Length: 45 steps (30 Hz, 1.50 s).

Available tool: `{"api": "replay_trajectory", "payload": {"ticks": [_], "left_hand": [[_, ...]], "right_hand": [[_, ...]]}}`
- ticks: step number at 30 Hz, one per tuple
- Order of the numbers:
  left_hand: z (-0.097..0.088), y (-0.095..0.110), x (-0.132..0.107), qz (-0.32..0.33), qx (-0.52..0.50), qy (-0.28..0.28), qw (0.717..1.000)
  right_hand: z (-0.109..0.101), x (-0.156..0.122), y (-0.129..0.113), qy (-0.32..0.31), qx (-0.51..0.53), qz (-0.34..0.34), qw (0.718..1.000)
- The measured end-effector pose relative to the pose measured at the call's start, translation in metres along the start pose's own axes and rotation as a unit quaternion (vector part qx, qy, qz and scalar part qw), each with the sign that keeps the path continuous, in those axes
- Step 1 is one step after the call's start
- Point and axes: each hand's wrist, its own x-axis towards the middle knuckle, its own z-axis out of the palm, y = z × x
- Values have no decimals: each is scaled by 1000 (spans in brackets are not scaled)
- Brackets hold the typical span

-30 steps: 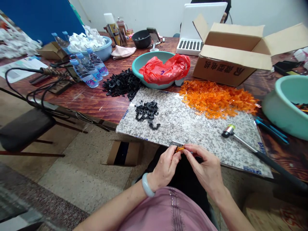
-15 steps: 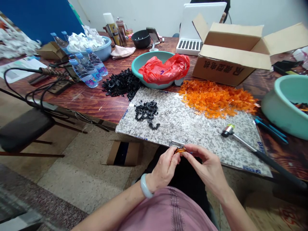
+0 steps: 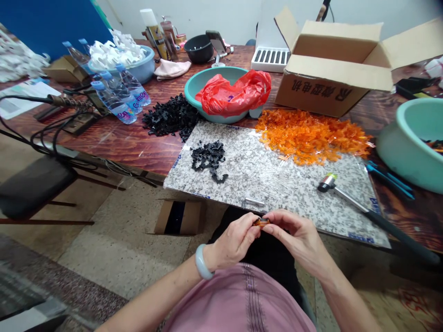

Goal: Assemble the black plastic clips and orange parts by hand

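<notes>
The left hand (image 3: 235, 242) and right hand (image 3: 296, 237) pinch a small translucent orange plastic piece (image 3: 261, 222) between their fingertips, close together above the person's lap, just off the near edge of the granite slab (image 3: 277, 193). Fingers hide most of the piece's shape.

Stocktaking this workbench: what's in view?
Speckled granite slab under clear film: one, grey, front of table.
Translucent orange plastic pieces: one heap, orange, behind slab.
Small black plastic pieces: two heaps, black, on slab and table.
Plastic basins: two, teal, centre and right.
Crumpled plastic bag: one, red, in centre basin.
Blue-capped water bottles: five, clear, table left.
Open cardboard box: one, brown, back right.
Left hand, right hand: two, bare, fingers pinching small orange piece.
</notes>
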Motion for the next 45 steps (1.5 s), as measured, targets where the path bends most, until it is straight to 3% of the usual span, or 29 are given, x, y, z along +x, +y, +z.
{"api": "replay_trajectory", "payload": {"ticks": [15,20,28,33,45], "left_hand": [[-3,2,-4,-15,13,-41,999],[0,1,-5,-13,32,-21,999],[-4,5,-4,-59,-31,-23,998],[-4,7,-4,-57,-41,-13,997],[2,0,-7,-41,30,-5,999]], "right_hand": [[-1,-5,-7,-24,-73,-11,997],[0,-6,-9,-6,-82,-8,997],[8,-10,4,64,-23,-4,998],[11,-13,6,103,-33,-38,993],[11,-15,7,98,-51,-40,993]]}}
